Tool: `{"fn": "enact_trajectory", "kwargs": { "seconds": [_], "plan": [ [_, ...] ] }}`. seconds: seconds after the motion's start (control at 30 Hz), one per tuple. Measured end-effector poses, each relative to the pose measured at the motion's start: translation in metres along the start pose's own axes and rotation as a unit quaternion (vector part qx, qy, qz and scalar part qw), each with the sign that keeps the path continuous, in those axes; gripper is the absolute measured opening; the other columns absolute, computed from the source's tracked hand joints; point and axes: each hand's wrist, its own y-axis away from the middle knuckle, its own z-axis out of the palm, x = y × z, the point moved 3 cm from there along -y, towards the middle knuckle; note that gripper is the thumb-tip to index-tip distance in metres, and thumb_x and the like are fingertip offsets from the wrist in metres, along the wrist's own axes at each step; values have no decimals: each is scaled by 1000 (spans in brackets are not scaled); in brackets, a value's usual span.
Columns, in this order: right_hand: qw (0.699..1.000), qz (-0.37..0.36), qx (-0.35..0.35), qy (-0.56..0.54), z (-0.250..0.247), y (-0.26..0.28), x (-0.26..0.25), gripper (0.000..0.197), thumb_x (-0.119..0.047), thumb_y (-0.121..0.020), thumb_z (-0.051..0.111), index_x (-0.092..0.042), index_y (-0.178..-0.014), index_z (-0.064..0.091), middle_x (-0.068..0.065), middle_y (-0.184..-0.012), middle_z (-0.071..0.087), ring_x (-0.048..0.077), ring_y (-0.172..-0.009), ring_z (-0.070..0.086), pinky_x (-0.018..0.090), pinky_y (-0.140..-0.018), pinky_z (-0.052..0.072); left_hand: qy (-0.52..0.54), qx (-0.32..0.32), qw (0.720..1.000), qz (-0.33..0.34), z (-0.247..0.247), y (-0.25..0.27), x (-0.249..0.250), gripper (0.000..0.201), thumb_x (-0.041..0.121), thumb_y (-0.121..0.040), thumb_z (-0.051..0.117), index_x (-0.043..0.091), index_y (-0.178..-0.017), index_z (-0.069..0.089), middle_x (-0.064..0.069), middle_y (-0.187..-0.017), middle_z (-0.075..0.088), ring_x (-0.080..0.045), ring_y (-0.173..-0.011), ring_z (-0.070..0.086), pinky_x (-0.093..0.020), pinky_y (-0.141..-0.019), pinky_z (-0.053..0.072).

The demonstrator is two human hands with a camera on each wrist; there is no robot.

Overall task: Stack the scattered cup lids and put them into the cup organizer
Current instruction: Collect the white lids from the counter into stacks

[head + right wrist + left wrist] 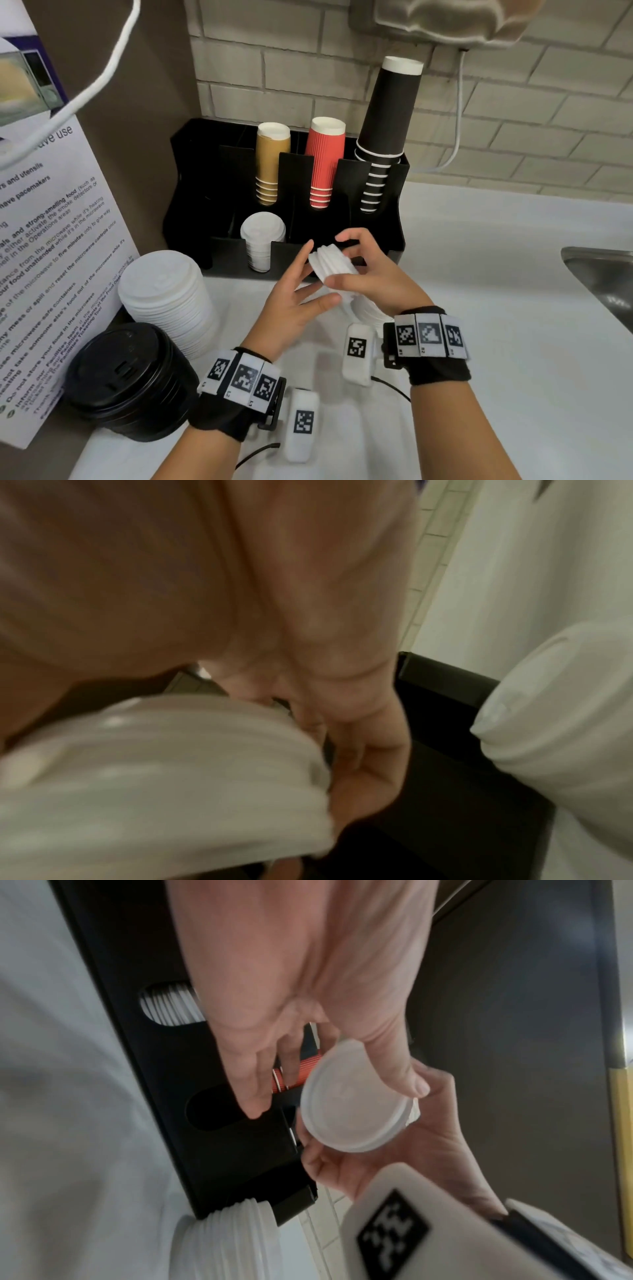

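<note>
A short stack of white cup lids [330, 265] is held on edge just in front of the black cup organizer [191, 178]. My right hand [342, 260] grips it from the right, thumb below and fingers over the top. My left hand [317, 274] is spread with straight fingers against the stack's left face; in the left wrist view its thumb lies on the flat lid face [352, 1107]. The organizer's front left slot holds white lids [263, 240]. More white lids [363, 310] lie on the counter under my right wrist. The right wrist view is blurred.
A tall stack of white lids [164, 294] and a stack of black lids [126, 377] stand at the left beside a printed sign [51, 274]. Brown [270, 164], red [323, 161] and black [387, 137] cups fill the rear slots. A steel sink [606, 284] lies right.
</note>
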Motion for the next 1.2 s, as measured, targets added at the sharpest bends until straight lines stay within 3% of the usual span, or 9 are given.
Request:
{"fn": "enact_trajectory", "kwargs": {
  "seconds": [0.1, 0.2, 0.3, 0.47, 0.6, 0.77, 0.93, 1.1, 1.2],
  "plan": [
    [1000, -13, -22, -6, 3, 0, -5, 57, -22, -76, 79, -37, -122, 49, 9, -111, 58, 29, -99, 63, 36, -88, 54, 9, 5, 1000, 27, -2, 1, 2, 85, 32, -69, 77, 49, -139, 32, 5, -139, 52, -11, -113, 64, -18, -88, 51],
    [998, -23, -50, -9, 1, 0, -10, 55, -32, -70, 80, -33, -121, 58, 4, -112, 65, 19, -103, 65, 39, -95, 52, 6, 7, 999, 32, -7, 3, 2, 85, 32, -70, 77, 48, -141, 31, 8, -138, 51, -10, -109, 66, -16, -83, 51],
    [998, -30, -62, 3, 1, -1, -13, 63, -34, -63, 82, -27, -121, 60, 2, -113, 68, 15, -106, 64, 41, -95, 52, -2, 13, 999, 34, -11, 3, 2, 88, 32, -68, 79, 49, -140, 32, 11, -138, 51, -9, -108, 66, -16, -81, 52],
    [996, -30, -88, -5, -1, -2, -13, 63, -26, -63, 86, -27, -121, 61, 4, -112, 69, 18, -105, 66, 41, -92, 54, -33, -15, 999, 16, -17, 5, 3, 86, 39, -70, 83, 59, -137, 32, 16, -142, 49, -11, -118, 61, -29, -98, 50],
    [994, -39, -98, 7, -3, 0, -15, 63, -25, -64, 85, -28, -121, 61, -2, -111, 68, 13, -105, 65, 32, -90, 54, -37, -22, 999, 25, -17, 6, 8, 80, 41, -64, 82, 58, -132, 43, 11, -134, 56, -13, -116, 61, -34, -99, 51],
    [994, -57, -94, 18, 0, 0, -19, 58, -19, -68, 84, -34, -119, 61, -9, -108, 66, 8, -104, 63, 21, -86, 52, -46, -5, 997, 53, -12, 7, 11, 79, 40, -65, 82, 53, -133, 46, 21, -127, 59, -9, -121, 56, -29, -96, 51],
    [993, -50, -106, 22, -1, 1, -20, 62, -25, -64, 85, -32, -121, 60, -5, -113, 65, 10, -107, 62, 30, -93, 52, -24, 5, 999, 42, -14, 7, 10, 82, 38, -59, 86, 55, -130, 47, 22, -124, 59, -6, -115, 61, -23, -83, 54],
    [995, -49, -85, 1, -1, 0, -18, 64, -23, -64, 85, -27, -122, 59, 4, -116, 66, 19, -109, 63, 40, -97, 51, -20, 25, 997, 66, -12, 7, 13, 82, 25, -65, 86, 40, -135, 48, 15, -129, 59, -6, -114, 60, -24, -85, 53],
    [996, -43, -84, -1, -1, 1, -18, 63, -21, -65, 86, -24, -122, 59, 7, -115, 66, 21, -107, 64, 42, -97, 51, -18, 26, 997, 68, -12, 8, 14, 81, 27, -62, 86, 40, -133, 49, 16, -128, 59, -5, -115, 59, -26, -86, 54]
  ]
}}
